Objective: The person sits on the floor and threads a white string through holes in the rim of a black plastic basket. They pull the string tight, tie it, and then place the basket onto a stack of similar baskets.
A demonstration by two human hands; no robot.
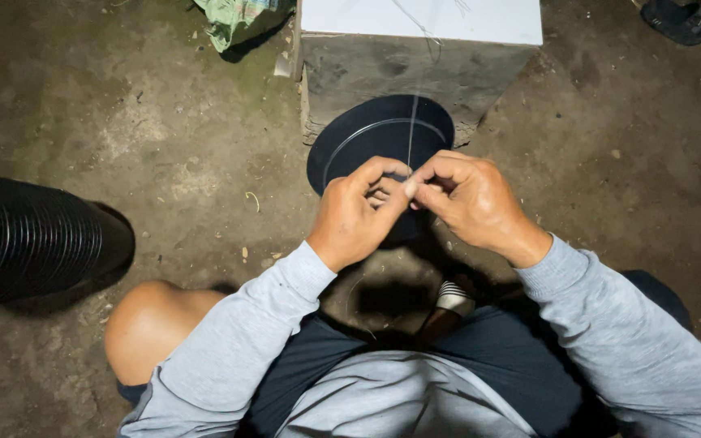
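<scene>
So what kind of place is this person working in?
Probably a rough home yard or shed floor, not a proper workshop: bare stained concrete ground, a concrete block serving as a stand, and a stack of black round discs beside the person.

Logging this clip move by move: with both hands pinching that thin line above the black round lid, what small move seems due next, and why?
Probably a short pull to tighten the thin line. The left hand and right hand meet fingertip to fingertip on it above the black round lid, and it runs up taut toward the white-topped block.
</scene>
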